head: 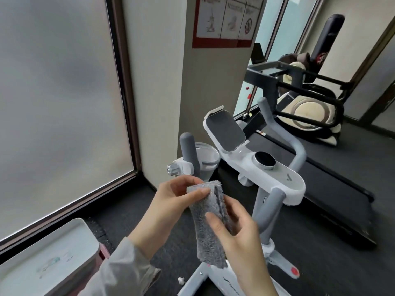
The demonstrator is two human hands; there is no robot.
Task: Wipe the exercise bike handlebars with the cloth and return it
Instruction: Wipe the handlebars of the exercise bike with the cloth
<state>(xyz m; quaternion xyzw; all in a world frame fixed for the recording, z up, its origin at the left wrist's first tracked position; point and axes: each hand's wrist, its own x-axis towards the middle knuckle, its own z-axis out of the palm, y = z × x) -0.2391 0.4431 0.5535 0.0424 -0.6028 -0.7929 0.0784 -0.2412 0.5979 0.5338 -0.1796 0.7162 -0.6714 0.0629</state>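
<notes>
A folded grey fluffy cloth (208,227) hangs lengthwise between both my hands, in front of the white exercise bike (275,176). My left hand (171,201) pinches the cloth's upper end with thumb and fingers. My right hand (237,238) grips its middle, thumb on top. The bike's grey handlebars rise beyond: the left grip (189,152) just above my left hand, the right bar (292,146) curving up to the right, and a lower grip (271,210) beside my right hand. The cloth touches no handlebar.
A white lidded box (53,259) sits at the lower left by the frosted window (59,103). The bike's console holds a tablet stand (226,130) and a round dial (264,160). A black treadmill (316,182) and another exercise machine (307,110) stand at right.
</notes>
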